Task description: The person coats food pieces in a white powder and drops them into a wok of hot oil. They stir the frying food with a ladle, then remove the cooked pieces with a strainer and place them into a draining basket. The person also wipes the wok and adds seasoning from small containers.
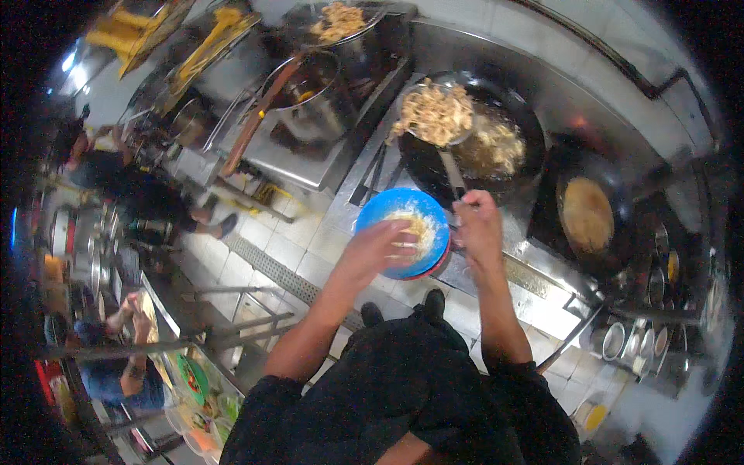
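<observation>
My right hand (481, 229) grips the handle of a metal strainer (449, 165). A heap of golden fried pieces (436, 113) fills the strainer, which is held above a large black wok (415, 168). In the wok's bubbling oil float more pale pieces (500, 142). My left hand (383, 241) reaches into a blue bowl (372, 212), its blurred fingers over pale, floury contents (427, 224). Whether those fingers hold anything is unclear. A red rim (437, 266) shows under the blue bowl, near the stove's front edge.
Right of the wok, a second dark wok (561, 232) holds brown liquid. Left stand a deep pot (317, 116) with a wooden-handled tool (253, 136) across it and another bowl of fried pieces (339, 23). Two other people (139, 180) (119, 360) work at the left.
</observation>
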`<state>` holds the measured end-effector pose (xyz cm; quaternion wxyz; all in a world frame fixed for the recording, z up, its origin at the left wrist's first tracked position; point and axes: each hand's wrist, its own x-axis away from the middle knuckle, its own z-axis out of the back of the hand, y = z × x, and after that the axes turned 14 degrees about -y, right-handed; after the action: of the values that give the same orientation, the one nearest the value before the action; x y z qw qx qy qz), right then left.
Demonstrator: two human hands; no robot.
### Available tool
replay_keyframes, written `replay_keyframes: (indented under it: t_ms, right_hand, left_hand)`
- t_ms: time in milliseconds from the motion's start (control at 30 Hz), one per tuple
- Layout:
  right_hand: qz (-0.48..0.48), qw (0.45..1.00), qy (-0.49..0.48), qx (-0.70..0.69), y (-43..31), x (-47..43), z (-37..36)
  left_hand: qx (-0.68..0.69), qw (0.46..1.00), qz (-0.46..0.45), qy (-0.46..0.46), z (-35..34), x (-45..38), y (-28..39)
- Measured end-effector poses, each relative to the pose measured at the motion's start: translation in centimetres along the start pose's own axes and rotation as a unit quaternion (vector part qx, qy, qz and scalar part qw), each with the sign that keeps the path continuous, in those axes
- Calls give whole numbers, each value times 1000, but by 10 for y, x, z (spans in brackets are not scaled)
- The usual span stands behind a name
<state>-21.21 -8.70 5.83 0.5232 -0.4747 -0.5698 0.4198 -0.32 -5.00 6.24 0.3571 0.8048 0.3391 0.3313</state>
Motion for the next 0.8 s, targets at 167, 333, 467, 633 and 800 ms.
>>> replay_keyframes:
  t_ms: [167,333,467,633,800]
  right_hand:
    - [-28,999,-8,-12,-11,3,41]
    - [-38,999,-24,6,-25,5,54]
    - [-25,998,-49,-12,-29,6,60]
    - [-33,998,-42,-34,-37,11,42]
    - [-33,996,-47,-62,-31,10,28]
  left_hand:
    - [65,985,-23,156,60,75,-23]
    - [114,944,-52,307,108,115,-66]
    - [68,938,-24,338,112,104,-77]
    - [49,954,-4,297,96,87,-73]
    - [24,977,16,211,82,80,-66]
